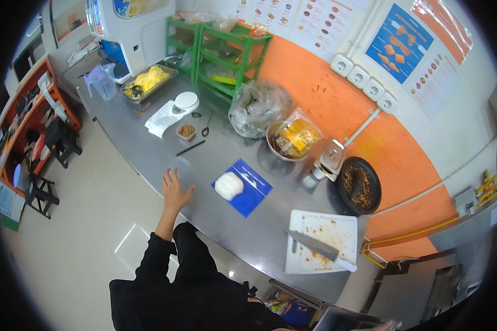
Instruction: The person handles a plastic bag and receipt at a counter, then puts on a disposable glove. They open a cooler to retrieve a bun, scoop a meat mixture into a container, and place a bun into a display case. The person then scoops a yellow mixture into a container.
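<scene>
My left hand is held over the near edge of the steel table, fingers spread and nothing in it. To its right, a round white patty-like mass rests on a blue printed wrapper. A black stick lies beyond the hand. My right hand is barely in view at the bottom right rim, blurred beside a dark flat object; whether it grips that object is unclear. A knife lies across a crumb-strewn white cutting board.
At the back stand a stone mortar with chopped seasoning, a lidded steel container, a bowl of packets and a plastic bag. Scissors, a small tub, a scale and a yellow-filled tray are farther left.
</scene>
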A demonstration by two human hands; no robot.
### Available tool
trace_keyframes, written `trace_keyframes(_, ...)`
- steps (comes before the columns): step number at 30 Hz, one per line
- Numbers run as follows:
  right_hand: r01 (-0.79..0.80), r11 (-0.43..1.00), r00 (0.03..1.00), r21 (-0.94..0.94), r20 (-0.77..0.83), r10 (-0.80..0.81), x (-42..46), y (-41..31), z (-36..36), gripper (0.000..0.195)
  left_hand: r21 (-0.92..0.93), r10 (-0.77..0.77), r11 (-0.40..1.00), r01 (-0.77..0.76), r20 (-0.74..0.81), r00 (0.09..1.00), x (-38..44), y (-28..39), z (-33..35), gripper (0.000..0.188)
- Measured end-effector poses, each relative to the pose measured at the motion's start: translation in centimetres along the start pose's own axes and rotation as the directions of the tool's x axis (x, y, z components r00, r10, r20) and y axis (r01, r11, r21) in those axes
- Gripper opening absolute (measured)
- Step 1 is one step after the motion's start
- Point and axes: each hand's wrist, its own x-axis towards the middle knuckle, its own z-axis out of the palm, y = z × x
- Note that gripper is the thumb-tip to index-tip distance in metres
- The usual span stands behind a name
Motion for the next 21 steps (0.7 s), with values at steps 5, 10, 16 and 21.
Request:
trace_keyframes(5, -0.404, 0.845, 0.736, 0.351, 0.673, 0.072, -6.2, -23.9, 8.0, 0.018, 0.102, -0.112, 0.990, 0.093, 0.190, 0.975, 8.3, -4.2, 2.8, 0.083)
trace_keyframes(10, -0.402, 0.799, 0.295, 0.448, 0.889, -0.351, -11.0, -46.8, 12.8, 0.034, -0.126, -0.030, 0.987, 0.101, 0.473, 0.881, 12.3, -5.5, 0.9, 0.080)
trace_keyframes(16, -0.397, 0.818, 0.283, 0.416, 0.903, -0.322, -15.9, -57.0, 11.3, 0.040, -0.274, 0.384, 0.916, -0.295, 0.379, 0.842, 12.6, -7.2, 1.0, 0.079)
trace_keyframes(21, -0.265, 0.867, 0.079, 0.423, 0.905, -0.418, -17.5, -61.1, 7.5, 0.041, -0.643, 0.783, 0.612, -0.460, 0.414, 0.464, 11.9, -5.6, 1.2, 0.085)
